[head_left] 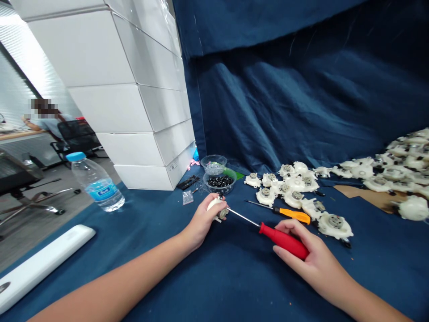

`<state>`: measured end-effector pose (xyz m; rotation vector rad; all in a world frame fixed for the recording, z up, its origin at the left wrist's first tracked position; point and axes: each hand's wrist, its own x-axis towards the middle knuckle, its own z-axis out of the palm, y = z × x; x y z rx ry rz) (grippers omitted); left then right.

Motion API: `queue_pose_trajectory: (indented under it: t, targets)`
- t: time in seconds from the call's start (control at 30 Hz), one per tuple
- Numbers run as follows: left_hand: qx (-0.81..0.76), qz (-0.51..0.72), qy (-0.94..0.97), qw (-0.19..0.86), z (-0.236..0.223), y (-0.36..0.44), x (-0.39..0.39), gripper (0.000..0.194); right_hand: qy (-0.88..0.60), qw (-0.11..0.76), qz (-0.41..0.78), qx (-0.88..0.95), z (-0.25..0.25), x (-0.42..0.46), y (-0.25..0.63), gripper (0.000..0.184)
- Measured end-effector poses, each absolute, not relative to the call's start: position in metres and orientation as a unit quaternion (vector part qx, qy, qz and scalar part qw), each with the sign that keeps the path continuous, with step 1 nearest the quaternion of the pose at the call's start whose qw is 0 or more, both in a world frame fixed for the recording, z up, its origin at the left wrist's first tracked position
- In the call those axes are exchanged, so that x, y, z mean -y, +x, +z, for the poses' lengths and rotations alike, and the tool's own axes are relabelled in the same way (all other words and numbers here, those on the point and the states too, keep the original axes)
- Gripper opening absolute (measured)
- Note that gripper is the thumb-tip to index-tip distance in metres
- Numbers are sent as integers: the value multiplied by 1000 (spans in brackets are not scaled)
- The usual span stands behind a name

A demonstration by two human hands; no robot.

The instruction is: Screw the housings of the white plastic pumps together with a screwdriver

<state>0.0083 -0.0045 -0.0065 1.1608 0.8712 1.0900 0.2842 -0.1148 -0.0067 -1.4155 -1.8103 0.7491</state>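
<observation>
My left hand [205,220] is closed around a small cream plastic part with a metal piece [222,213], which looks like the pump-like units lying to the right. In my right hand [311,255] is a red-handled screwdriver [284,240], its handle resting between thumb and fingers. The screwdriver's shaft points left and its tip meets the part or ends right beside it; the exact contact is hidden by my left fingers. Just beyond my right hand lies a second screwdriver with an orange handle [294,215]. Behind my left hand stands a clear bowl of small black pieces [220,182].
Several cream plastic units [335,225] spread over the right side of the blue cloth. Another clear bowl [213,164] stands behind the first. A water bottle [100,188], white boxes [147,120] and a long white object [47,268] are at left. A person sits far back.
</observation>
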Motion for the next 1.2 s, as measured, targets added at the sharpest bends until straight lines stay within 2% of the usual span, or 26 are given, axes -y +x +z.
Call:
queue_pose_trajectory:
  t: [0.33, 1.2]
  targets:
    - [-367, 447, 561, 592, -9, 7, 7, 31, -546, 355, 298, 697, -6, 115, 284, 22]
    - [-377, 471, 498, 623, -5, 8, 4, 33, -546, 361, 301, 694, -10, 114, 286, 22]
